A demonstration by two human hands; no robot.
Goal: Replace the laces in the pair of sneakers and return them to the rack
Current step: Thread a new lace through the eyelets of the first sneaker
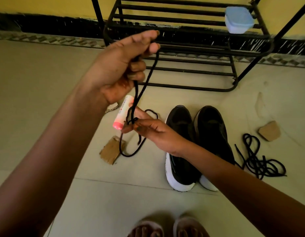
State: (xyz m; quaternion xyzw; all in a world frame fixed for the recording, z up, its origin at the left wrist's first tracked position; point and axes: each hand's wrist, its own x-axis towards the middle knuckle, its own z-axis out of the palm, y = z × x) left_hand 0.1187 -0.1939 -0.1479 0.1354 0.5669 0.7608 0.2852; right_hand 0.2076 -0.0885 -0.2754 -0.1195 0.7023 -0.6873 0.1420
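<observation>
A pair of black sneakers with white soles, the left one (180, 170) and the right one (211, 130), stands on the tiled floor with no laces visible in them. My left hand (119, 65) is raised and grips a black lace (141, 89) that hangs down doubled. My right hand (148, 129) pinches the same lace lower down, where it loops. The lace's free end curls to the floor. A second black lace (257, 161) lies tangled on the floor to the right of the sneakers. The black metal rack (191, 69) stands behind.
A white and pink tube (122, 112) is behind my right hand. Cardboard pieces lie at left (110, 151) and right (269, 130). A blue plastic container (238, 19) sits on the rack. My feet in sandals (167, 228) show at the bottom.
</observation>
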